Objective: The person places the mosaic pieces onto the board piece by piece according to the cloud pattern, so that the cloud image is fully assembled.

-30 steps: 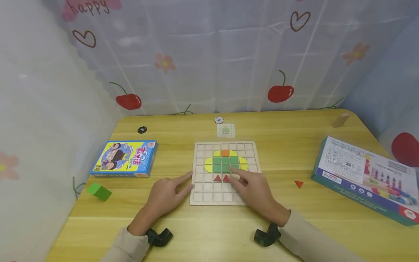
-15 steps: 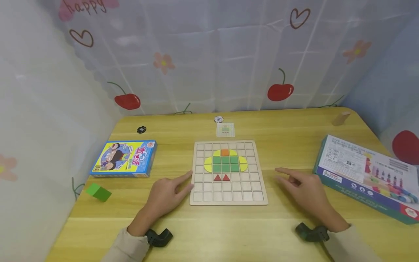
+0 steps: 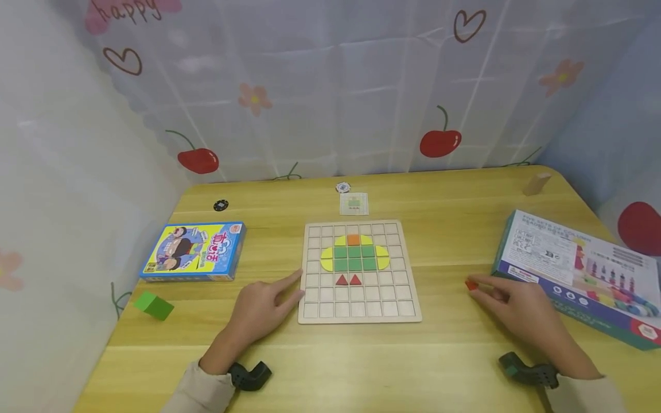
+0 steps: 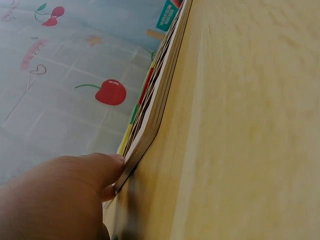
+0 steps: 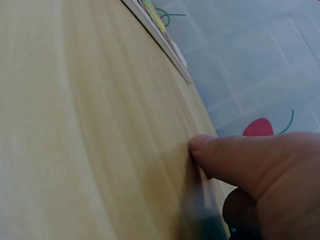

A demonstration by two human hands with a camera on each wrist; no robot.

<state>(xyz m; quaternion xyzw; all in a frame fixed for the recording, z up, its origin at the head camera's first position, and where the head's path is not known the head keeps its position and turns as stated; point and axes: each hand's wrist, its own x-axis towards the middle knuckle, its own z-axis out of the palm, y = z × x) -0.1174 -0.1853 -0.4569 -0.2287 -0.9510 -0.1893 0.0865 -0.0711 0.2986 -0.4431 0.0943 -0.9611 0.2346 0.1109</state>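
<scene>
Between the right hand's (image 3: 518, 301) thumb and index finger is a small red triangle tile (image 3: 470, 284), pinched at the table surface. In the right wrist view the right thumb (image 5: 235, 157) covers that tile. With index finger and thumb stretched out, the left hand (image 3: 263, 310) touches the left edge of the wooden grid board (image 3: 320, 295). On the board lie yellow rounded tiles (image 3: 327, 261), green square tiles (image 3: 355, 258), an orange square tile (image 3: 353, 240) and two red triangle tiles (image 3: 342, 280). The left wrist view has the left thumb (image 4: 102, 167) against the board's side.
A pattern card (image 3: 354, 204) and a white chip (image 3: 343, 187) lie behind the board. Left are a blue-yellow box (image 3: 193, 252), a green block (image 3: 154, 306) and a black chip (image 3: 221, 205). Right are a large box (image 3: 578, 275) and a wooden block (image 3: 537, 184).
The right hand has left the board, moved right and taken hold of the loose red triangle tile. The left hand has stayed at the board's left edge.
</scene>
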